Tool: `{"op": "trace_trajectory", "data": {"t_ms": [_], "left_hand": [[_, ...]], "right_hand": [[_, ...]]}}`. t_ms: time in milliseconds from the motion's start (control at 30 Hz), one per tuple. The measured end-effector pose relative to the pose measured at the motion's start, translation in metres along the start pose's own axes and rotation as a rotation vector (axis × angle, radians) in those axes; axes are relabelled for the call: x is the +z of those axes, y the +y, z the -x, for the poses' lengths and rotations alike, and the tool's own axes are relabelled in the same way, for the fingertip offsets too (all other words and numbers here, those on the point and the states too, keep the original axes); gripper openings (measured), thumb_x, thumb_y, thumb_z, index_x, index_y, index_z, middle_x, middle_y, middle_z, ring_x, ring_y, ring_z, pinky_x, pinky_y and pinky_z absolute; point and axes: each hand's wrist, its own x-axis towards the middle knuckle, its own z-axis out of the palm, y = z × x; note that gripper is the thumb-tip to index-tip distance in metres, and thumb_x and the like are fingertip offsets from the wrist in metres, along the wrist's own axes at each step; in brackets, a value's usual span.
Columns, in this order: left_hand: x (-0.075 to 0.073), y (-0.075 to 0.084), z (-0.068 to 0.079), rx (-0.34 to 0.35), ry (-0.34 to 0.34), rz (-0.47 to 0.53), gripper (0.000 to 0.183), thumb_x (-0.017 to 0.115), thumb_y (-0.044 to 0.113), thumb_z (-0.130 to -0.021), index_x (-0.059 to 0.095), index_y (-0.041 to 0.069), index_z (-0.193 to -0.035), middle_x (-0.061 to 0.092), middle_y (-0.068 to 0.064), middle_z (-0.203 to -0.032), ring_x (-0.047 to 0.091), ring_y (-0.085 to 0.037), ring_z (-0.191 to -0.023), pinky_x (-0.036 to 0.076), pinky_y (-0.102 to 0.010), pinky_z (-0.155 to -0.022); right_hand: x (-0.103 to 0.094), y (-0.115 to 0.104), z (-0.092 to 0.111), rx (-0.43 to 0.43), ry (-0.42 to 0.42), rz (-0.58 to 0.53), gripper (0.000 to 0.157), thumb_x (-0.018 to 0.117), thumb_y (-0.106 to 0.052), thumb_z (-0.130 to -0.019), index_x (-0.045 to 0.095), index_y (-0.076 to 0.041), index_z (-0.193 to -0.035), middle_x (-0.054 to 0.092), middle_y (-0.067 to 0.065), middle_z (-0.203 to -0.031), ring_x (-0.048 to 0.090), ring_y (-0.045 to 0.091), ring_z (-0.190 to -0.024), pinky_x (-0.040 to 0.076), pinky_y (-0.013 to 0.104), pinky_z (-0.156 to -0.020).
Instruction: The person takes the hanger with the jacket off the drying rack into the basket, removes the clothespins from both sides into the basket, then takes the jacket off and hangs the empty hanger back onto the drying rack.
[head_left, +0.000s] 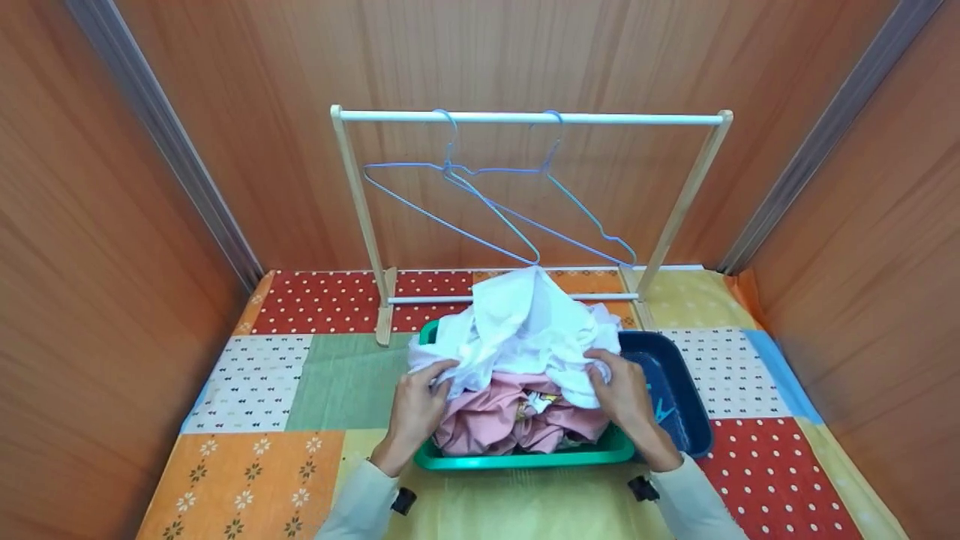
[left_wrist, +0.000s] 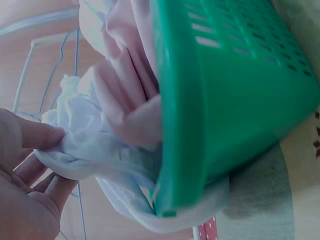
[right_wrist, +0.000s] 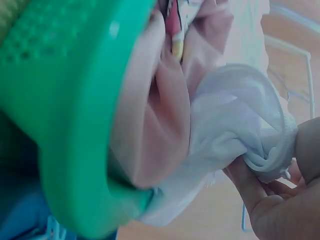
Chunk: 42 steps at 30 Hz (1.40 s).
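Observation:
A white garment (head_left: 517, 322) lies bunched over a green basket (head_left: 525, 459), its peak reaching up near the hangers. My left hand (head_left: 418, 405) pinches the garment's left edge between thumb and fingers, as the left wrist view shows at the hem (left_wrist: 75, 165). On the opposite side my right hand (head_left: 622, 390) pinches the white cloth too, with a rolled edge (right_wrist: 270, 160) between thumb and fingers in the right wrist view. Beneath the white garment, pink cloth (head_left: 487, 416) and a printed piece (head_left: 536, 405) fill the front of the basket.
Behind the basket stands a rack (head_left: 652, 120) with a white bar. Two blue wire hangers (head_left: 450, 217) hang from it. A dark blue tray (head_left: 686, 397) holding light blue clips (head_left: 661, 411) sits at the basket's right. Patchwork cloth (head_left: 255, 480) covers the table; wooden panels (head_left: 600, 60) enclose it.

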Motion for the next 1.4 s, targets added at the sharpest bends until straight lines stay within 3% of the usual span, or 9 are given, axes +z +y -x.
{"op": "trace_trajectory", "data": {"t_ms": [267, 400, 500, 600, 700, 833, 1033, 1233, 1400], "left_hand": [[0.008, 0.016, 0.016, 0.11, -0.108, -0.036, 0.028, 0.073, -0.01, -0.087, 0.079, 0.005, -0.111, 0.077, -0.011, -0.108, 0.073, -0.028, -0.101, 0.06, -0.042, -0.084], [0.015, 0.017, 0.024, 0.154, -0.233, -0.116, 0.024, 0.072, -0.005, -0.091, 0.079, 0.005, -0.112, 0.077, -0.009, -0.11, 0.073, -0.026, -0.103, 0.059, -0.039, -0.087], [0.019, 0.016, 0.026, 0.129, -0.337, -0.152, 0.021, 0.071, 0.004, -0.095, 0.078, 0.006, -0.115, 0.076, -0.008, -0.114, 0.072, -0.025, -0.107, 0.058, -0.04, -0.091], [0.02, 0.017, 0.026, 0.111, -0.374, -0.152, 0.021, 0.07, 0.008, -0.097, 0.077, 0.005, -0.116, 0.076, -0.009, -0.116, 0.072, -0.025, -0.108, 0.058, -0.041, -0.091], [0.018, 0.019, 0.023, 0.126, -0.341, -0.146, 0.019, 0.07, 0.009, -0.097, 0.078, 0.006, -0.114, 0.076, -0.009, -0.113, 0.073, -0.025, -0.104, 0.059, -0.042, -0.088], [0.013, 0.019, 0.021, 0.141, -0.249, -0.122, 0.017, 0.071, 0.007, -0.095, 0.079, 0.008, -0.111, 0.078, -0.007, -0.108, 0.074, -0.024, -0.099, 0.06, -0.041, -0.084], [0.001, 0.016, 0.018, 0.144, -0.108, -0.077, 0.018, 0.073, 0.004, -0.093, 0.079, 0.006, -0.109, 0.077, -0.009, -0.107, 0.074, -0.026, -0.1, 0.06, -0.042, -0.084], [-0.015, 0.013, 0.011, 0.127, -0.028, 0.009, 0.018, 0.072, 0.002, -0.093, 0.079, 0.004, -0.11, 0.077, -0.01, -0.11, 0.073, -0.025, -0.103, 0.06, -0.041, -0.083], [-0.028, 0.007, 0.006, 0.087, 0.015, 0.06, 0.021, 0.071, 0.001, -0.094, 0.078, 0.003, -0.114, 0.076, -0.011, -0.112, 0.074, -0.023, -0.095, 0.06, -0.03, -0.064]], "right_hand": [[0.02, -0.015, 0.018, -0.162, -0.054, -0.013, 0.02, 0.073, 0.007, -0.088, 0.076, -0.002, -0.105, 0.077, 0.012, -0.102, 0.073, 0.028, -0.09, 0.058, 0.045, -0.076], [0.024, -0.021, 0.027, -0.232, -0.219, 0.023, 0.021, 0.074, 0.0, -0.091, 0.073, -0.002, -0.112, 0.075, 0.012, -0.108, 0.072, 0.028, -0.098, 0.058, 0.046, -0.082], [0.024, -0.022, 0.03, -0.265, -0.356, 0.06, 0.023, 0.073, -0.007, -0.095, 0.071, -0.004, -0.118, 0.074, 0.01, -0.112, 0.071, 0.026, -0.1, 0.058, 0.046, -0.084], [0.022, -0.022, 0.029, -0.265, -0.444, 0.079, 0.026, 0.07, -0.013, -0.098, 0.069, -0.005, -0.123, 0.073, 0.009, -0.116, 0.07, 0.025, -0.104, 0.057, 0.046, -0.088], [0.015, -0.021, 0.023, -0.256, -0.489, 0.071, 0.03, 0.069, -0.014, -0.099, 0.067, -0.004, -0.127, 0.071, 0.011, -0.121, 0.068, 0.028, -0.11, 0.056, 0.048, -0.092], [0.002, -0.021, 0.014, -0.213, -0.518, 0.054, 0.034, 0.066, -0.015, -0.101, 0.064, -0.002, -0.133, 0.069, 0.014, -0.128, 0.065, 0.031, -0.118, 0.053, 0.05, -0.097], [-0.016, -0.022, 0.008, -0.135, -0.467, 0.04, 0.038, 0.066, -0.017, -0.102, 0.062, -0.003, -0.137, 0.066, 0.015, -0.133, 0.063, 0.034, -0.122, 0.051, 0.052, -0.1], [-0.029, -0.018, -0.001, -0.064, -0.387, 0.001, 0.033, 0.067, -0.015, -0.101, 0.067, -0.007, -0.133, 0.073, 0.011, -0.117, 0.071, 0.026, -0.098, 0.059, 0.044, -0.081], [-0.037, -0.011, -0.014, -0.039, -0.314, 0.0, 0.029, 0.068, -0.012, -0.099, 0.07, -0.004, -0.127, 0.075, 0.01, -0.104, 0.072, 0.025, -0.089, 0.059, 0.042, -0.075]]}}
